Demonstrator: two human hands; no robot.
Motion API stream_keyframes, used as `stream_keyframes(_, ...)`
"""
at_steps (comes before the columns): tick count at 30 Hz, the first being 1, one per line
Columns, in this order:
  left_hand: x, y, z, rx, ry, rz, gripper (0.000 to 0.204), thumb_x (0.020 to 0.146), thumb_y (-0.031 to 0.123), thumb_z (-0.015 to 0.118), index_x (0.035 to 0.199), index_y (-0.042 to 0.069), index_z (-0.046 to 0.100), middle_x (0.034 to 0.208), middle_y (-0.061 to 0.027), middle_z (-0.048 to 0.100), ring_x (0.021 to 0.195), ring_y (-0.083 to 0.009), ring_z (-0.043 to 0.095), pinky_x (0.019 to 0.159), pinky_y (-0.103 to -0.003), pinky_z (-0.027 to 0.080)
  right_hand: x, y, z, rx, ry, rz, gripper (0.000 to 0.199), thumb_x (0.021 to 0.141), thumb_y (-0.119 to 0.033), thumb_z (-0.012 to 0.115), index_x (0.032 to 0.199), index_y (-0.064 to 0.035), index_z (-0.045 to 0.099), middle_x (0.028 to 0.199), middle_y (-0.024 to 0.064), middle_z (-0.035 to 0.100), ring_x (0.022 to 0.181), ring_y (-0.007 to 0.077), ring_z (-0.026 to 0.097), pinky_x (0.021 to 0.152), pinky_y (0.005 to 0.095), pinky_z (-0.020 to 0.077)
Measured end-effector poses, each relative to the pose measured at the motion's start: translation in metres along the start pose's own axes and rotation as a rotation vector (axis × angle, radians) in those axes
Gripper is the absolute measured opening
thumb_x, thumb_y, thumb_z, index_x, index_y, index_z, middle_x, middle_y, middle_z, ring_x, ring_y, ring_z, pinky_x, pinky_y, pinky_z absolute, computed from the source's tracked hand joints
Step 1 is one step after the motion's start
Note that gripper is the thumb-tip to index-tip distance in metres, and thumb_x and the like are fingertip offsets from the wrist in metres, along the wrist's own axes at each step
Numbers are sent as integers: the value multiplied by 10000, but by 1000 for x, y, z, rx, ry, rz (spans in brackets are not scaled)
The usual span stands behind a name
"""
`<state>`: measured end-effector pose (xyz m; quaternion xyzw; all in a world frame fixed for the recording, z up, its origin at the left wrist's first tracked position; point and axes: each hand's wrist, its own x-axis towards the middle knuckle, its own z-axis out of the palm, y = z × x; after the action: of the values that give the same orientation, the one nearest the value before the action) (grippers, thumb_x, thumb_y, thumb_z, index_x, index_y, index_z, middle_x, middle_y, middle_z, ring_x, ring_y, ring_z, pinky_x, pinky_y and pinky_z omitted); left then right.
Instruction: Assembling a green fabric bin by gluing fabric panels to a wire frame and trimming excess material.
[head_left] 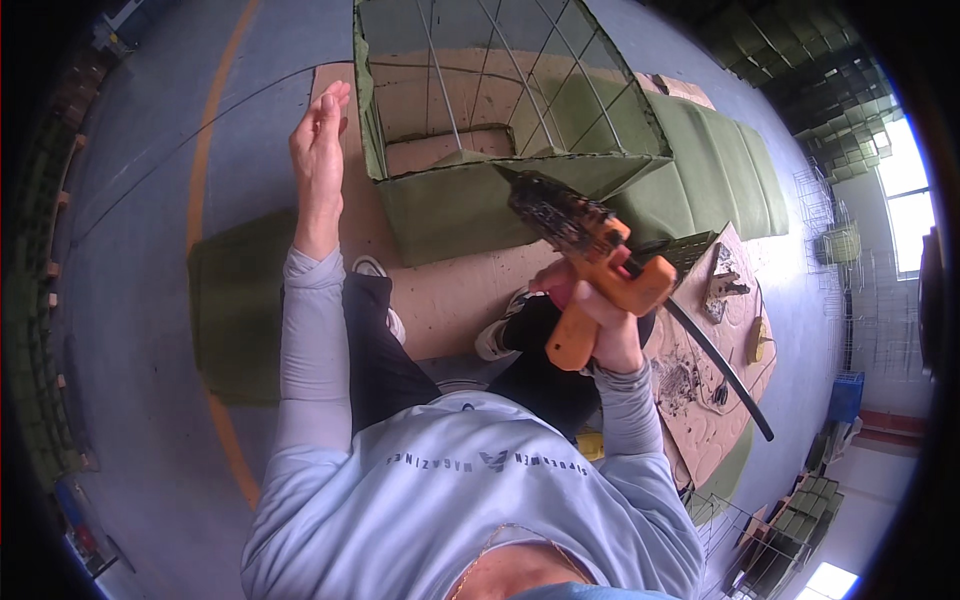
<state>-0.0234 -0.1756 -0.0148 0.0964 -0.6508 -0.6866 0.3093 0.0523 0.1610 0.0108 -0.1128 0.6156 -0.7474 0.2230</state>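
Observation:
My right hand is wrapped round the handle of an orange hot glue gun. The gun's front end is crusted with dark residue, and a long black glue stick sticks out of its back. Its tip is at the near edge of a green fabric-covered wire-frame box; I cannot tell whether they touch. My left hand is raised beside the box's left side, fingers stretched out, holding nothing. Wire bars cross the box's open side, and dark glue lines its edges.
Under the box lies brown cardboard. Green fabric pieces spread on the left, with a folded green sheet at the right. A stained cardboard carries small tools. A thin cable crosses the floor. Wire frames stand far right.

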Motion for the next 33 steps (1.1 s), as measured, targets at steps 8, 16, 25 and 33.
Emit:
stream_keyframes(8,-3,-5,-1,-42,-40,-139,585,975,454,473,1299,-31,503,1282,-129,543,1198,-201,512,983,-325,410,11,12,9,106,6,-16,461,876,-218,577,1222,59,448,935,136,582,938,266,579,900,416,450)
stream_keyframes(16,-6,-1,5,-59,-28,-155,575,979,437,475,1320,-26,485,1294,-124,533,1194,-193,505,986,-317,406,9,19,0,157,35,-86,425,878,-200,583,1201,49,462,924,134,579,925,270,582,880,435,468)
stream_keyframes(25,-7,0,9,-50,-17,-166,606,973,447,482,1339,-35,457,1327,-146,501,1232,-217,480,1029,-338,379,11,17,8,206,72,-62,398,888,-184,563,1195,47,458,895,132,578,901,270,584,834,419,480)
stream_keyframes(33,-5,-4,6,-40,-24,-169,634,966,475,480,1351,-28,447,1346,-152,486,1253,-232,466,1042,-345,365,7,22,-11,202,119,-130,313,906,-261,570,1068,7,560,937,103,627,868,155,567,757,298,427)
